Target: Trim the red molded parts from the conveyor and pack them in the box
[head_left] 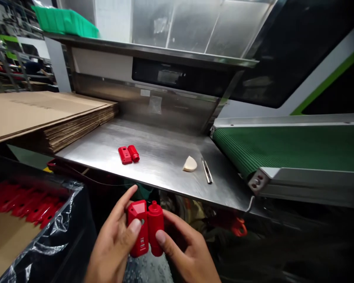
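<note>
Left hand (113,243): grasping the flat red housing (138,228), thumb pressed on its front face, fingers curled behind.
Right hand (188,251): grasping the red cylinder piece (155,228), thumb on its lower front, fingers wrapped at the side.
Held parts: side by side and touching, both upright, housing on the left, cylinder piece on the right with its small neck on top; below the front edge of the tabletop (165,157), near the bottom middle of the view.
Second red pair (129,154): lying on the steel tabletop, well apart from the hands, same two shapes joined side by side.
Beige wedge (190,164): on the tabletop, right of the second red pair.
Thin metal tool (207,170): just beside the beige wedge, toward the conveyor.
Green conveyor belt (283,147): right of the tabletop.
Cardboard stack (47,114): flat sheets at the left.
Lined box (32,220): lower left, plastic liner, red parts inside.
Green bin (65,21): on the upper shelf, top left.
</note>
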{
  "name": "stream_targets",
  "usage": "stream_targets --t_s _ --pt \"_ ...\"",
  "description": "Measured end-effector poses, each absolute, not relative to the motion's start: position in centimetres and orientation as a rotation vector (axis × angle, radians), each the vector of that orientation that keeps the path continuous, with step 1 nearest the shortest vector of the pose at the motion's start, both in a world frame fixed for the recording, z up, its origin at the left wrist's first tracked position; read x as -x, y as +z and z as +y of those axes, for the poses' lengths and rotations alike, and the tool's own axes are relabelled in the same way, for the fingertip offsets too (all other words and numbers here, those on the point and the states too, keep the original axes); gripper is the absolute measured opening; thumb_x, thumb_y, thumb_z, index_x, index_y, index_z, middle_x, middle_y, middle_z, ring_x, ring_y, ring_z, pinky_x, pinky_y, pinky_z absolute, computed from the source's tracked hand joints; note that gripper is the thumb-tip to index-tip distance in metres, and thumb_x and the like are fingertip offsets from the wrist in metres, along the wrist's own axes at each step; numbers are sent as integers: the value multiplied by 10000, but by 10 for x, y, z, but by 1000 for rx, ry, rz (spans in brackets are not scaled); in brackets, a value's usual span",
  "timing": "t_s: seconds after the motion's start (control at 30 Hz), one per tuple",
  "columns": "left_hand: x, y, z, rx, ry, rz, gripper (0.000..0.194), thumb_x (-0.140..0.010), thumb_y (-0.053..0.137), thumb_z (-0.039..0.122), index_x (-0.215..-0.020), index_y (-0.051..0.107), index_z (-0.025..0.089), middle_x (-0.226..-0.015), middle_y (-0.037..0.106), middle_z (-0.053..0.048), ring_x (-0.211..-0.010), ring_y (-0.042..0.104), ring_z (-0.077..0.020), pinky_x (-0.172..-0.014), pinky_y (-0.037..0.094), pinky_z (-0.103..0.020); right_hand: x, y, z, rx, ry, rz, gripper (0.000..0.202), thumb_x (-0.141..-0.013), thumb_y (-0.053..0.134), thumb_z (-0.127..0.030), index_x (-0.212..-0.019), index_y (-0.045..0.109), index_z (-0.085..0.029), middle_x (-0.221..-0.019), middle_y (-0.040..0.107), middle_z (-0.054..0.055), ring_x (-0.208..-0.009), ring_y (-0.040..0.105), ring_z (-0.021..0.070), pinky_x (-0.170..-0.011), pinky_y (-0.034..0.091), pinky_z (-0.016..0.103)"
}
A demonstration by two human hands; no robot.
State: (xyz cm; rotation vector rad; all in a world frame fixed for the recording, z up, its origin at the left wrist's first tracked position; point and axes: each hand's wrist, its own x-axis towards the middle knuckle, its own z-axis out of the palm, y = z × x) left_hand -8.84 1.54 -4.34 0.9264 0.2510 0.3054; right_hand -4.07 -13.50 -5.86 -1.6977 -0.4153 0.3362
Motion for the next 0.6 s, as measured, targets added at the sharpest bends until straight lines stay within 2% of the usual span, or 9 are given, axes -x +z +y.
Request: stream_targets --t_s 0.1,0.17,0.27,0.37,0.5,0.6 --pt "92 -36 32 -640 58 295 475 -870 556 267 -1341 561 206 -1144 699 -122 -1149 602 -308 -997 467 -418 42 -55 -126 1466 434 -303 401 -805 698 -419 -1157 643 -236 -1105 714 68 -995 659 209 -907 503 334" --pt "91 -37 40 -609 17 363 438 -893 549 289 -1309 590 159 -1131 709 -136 -1154 603 -310 -1004 469 -420 39 -49 -121 1368 478 -254 390 -810 701 -396 -1150 645 -215 -1039 722 63 -950 657 185 -868 503 308" --pt "86 -43 38 -604 4 442 430 -898 576 363 -1292 605 193 -1208 683 -98 -1175 589 -278 -993 484 -382 35 -43 -114 1291 559 -228 372 -862 631 -402 -1166 630 -187 -977 712 66 -871 662 164 -787 511 290" --pt "81 -47 29 -533 -9 422 461 -923 511 461 -1307 588 217 -1266 649 -78 -1205 562 -250 -977 490 -347 31 -46 -106 1326 625 -287 384 -928 494 -441 -1182 613 -179 -985 696 78 -802 663 160 -734 522 305" --pt "77 -44 21 -567 15 377 533 -897 472 591 -1316 564 274 -1243 658 -65 -1205 556 -236 -943 486 -316 29 -55 -106 1572 519 -472 368 -934 487 -436 -1209 605 -222 -1093 661 65 -917 630 165 -841 496 325" --pt "77 -48 17 -692 112 384 476 -885 509 576 -1248 578 277 -1258 650 -64 -1157 589 -238 -879 499 -299 20 -53 -116 1892 238 -617 292 -898 562 -411 -1134 648 -261 -1128 631 36 -982 590 169 -886 440 310"
